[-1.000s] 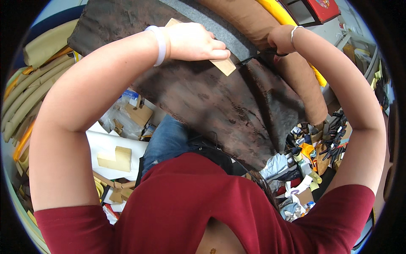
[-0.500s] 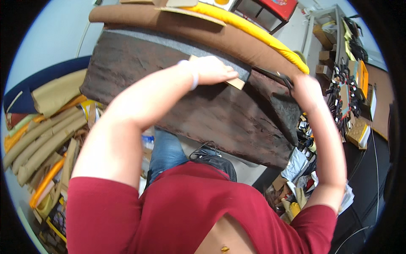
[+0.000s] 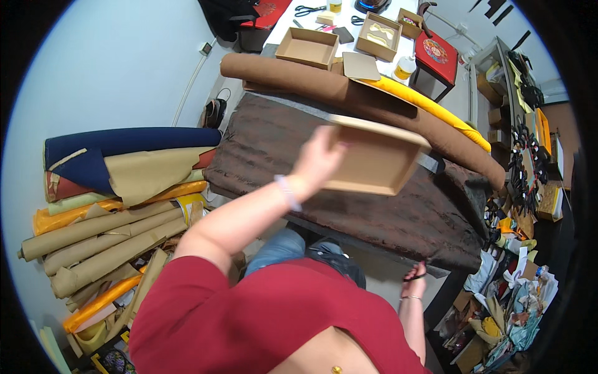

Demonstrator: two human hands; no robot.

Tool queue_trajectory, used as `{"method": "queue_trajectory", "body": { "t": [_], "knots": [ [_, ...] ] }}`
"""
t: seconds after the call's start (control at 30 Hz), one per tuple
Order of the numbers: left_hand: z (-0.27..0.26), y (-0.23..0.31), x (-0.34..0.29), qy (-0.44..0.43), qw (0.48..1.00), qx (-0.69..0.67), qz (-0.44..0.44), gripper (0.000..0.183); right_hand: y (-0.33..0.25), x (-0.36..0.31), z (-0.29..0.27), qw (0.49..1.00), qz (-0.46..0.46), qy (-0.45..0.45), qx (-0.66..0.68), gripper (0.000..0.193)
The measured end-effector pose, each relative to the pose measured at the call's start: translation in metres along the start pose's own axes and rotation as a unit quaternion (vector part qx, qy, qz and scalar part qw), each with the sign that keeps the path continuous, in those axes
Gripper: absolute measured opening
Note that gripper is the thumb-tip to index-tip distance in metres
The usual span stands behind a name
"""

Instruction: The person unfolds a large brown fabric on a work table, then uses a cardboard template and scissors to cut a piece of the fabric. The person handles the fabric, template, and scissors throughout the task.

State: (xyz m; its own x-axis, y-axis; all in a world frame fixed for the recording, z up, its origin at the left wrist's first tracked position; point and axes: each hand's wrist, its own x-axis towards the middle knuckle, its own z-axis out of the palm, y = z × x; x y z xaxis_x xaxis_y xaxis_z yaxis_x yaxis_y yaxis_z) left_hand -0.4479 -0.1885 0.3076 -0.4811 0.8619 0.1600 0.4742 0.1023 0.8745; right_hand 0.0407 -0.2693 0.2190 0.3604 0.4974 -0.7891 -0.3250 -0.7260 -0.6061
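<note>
My left hand (image 3: 321,159) grips the left side of a shallow brown cardboard box (image 3: 377,159), raised and tilted above the table so that its inside shows. Beneath it spreads a large sheet of dark brown mottled material (image 3: 367,218), folded back at its right end. Low on the right, by the sheet's near corner, my right hand (image 3: 414,285) is closed around the black handles of scissors (image 3: 415,277). The blades cannot be made out.
A brown roll (image 3: 280,71) and a yellow roll (image 3: 430,103) lie along the far side. Behind them, a white table (image 3: 286,22) carries boxes, scissors and a glue bottle (image 3: 405,67). Fabric rolls (image 3: 118,249) pile up at left; scraps (image 3: 517,305) heap at right.
My left hand has gone from pressing a cardboard piece on the sheet to holding the box up. My right hand has drawn the scissors from the sheet's far right edge down toward me. The view has shifted.
</note>
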Motion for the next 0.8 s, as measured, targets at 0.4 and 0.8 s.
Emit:
{"method": "queue_trajectory", "body": {
  "t": [0.4, 0.8],
  "knots": [
    [-0.321, -0.259, 0.078, 0.132, 0.792, -0.431, -0.411, 0.038, 0.135, -0.153, 0.174, 0.994, -0.101, 0.019, 0.023, 0.031],
    [-0.255, -0.260, 0.333, -0.042, 0.811, -0.470, -0.346, 0.039, 0.274, -0.275, 0.315, 0.981, -0.055, 0.093, 0.158, 0.027]
  ]
}}
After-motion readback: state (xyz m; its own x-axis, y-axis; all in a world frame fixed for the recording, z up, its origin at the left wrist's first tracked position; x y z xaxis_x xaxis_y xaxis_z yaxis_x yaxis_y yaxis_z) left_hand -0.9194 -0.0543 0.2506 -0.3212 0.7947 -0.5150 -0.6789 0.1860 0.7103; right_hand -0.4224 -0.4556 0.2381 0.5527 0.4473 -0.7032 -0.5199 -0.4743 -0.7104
